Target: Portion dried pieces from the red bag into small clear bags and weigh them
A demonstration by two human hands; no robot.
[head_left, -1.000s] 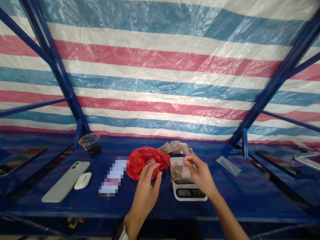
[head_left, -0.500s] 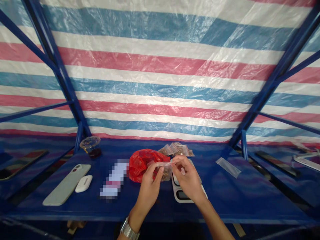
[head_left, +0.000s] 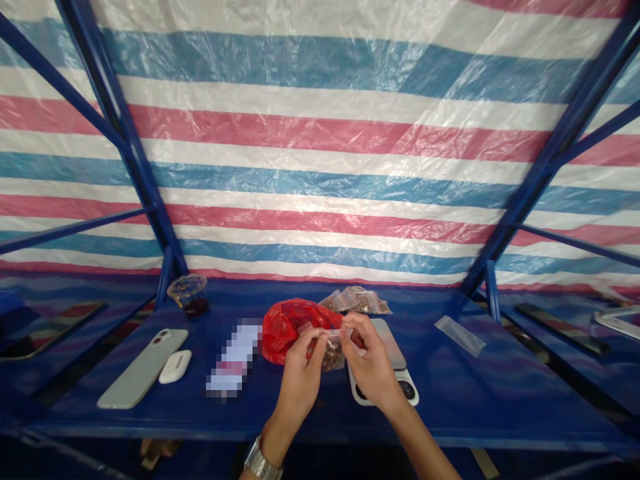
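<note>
the only view comes from a camera worn on the person's head, facing forward and tilted down. it looks from close above the left hand (head_left: 299,387) and the right hand (head_left: 371,363), low at centre, across a flat blue-covered shelf (head_left: 500,393). a striped blue, white and red woven plastic tarp (head_left: 320,167) fills the upper frame, between slanted blue steel frame bars (head_left: 123,133).

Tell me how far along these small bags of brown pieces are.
Done: a heap of filled small clear bags lies behind the digital scale. In hand: the left hand and right hand pinch the top of a clear bag holding brown pieces, off the scale; whether it is sealed is hard to tell. Left: an empty-looking clear bag lies on the blue table, and the red plastic bag hides its contents.
</note>
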